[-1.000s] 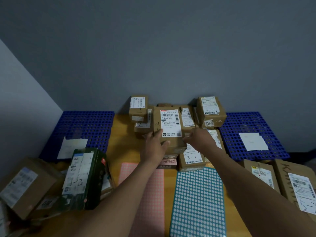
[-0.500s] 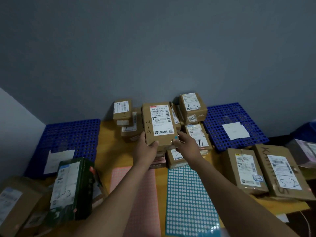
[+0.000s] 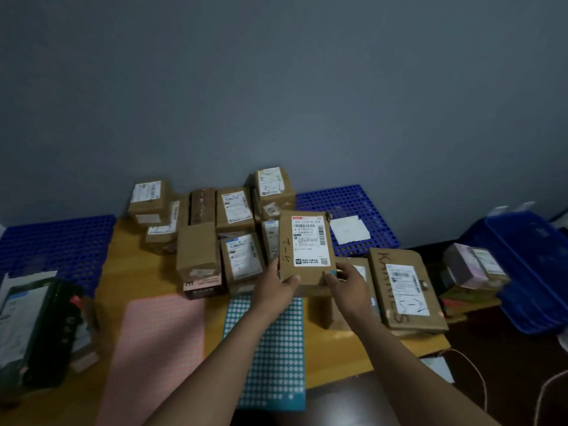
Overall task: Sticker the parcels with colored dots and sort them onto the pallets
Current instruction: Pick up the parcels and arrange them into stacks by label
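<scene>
L hand [image 3: 275, 288] and R hand [image 3: 348, 287] both grasp the brown parcel [image 3: 307, 245] marked "4-2", held up over the table [image 3: 138, 265], label facing the camera, thumbs on its lower edge. A teal dot [image 3: 333, 273] shows at its lower R corner by the R fingers; on box or on finger, cannot tell. From this parcel: other parcels [image 3: 235, 210] piled at 9-11 o'clock, blue pallet [image 3: 372, 196] w/ white paper [image 3: 350, 230] at 1 o'clock, second pallet [image 3: 55, 241] far at 9, teal sticker sheet [image 3: 276, 348] at 6, pink sheet [image 3: 159, 342] at 7.

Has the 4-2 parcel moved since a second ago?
Yes. Against the parcel pile, the 4-2 parcel has gone right and now overlaps the near left corner of the right blue pallet.
</scene>
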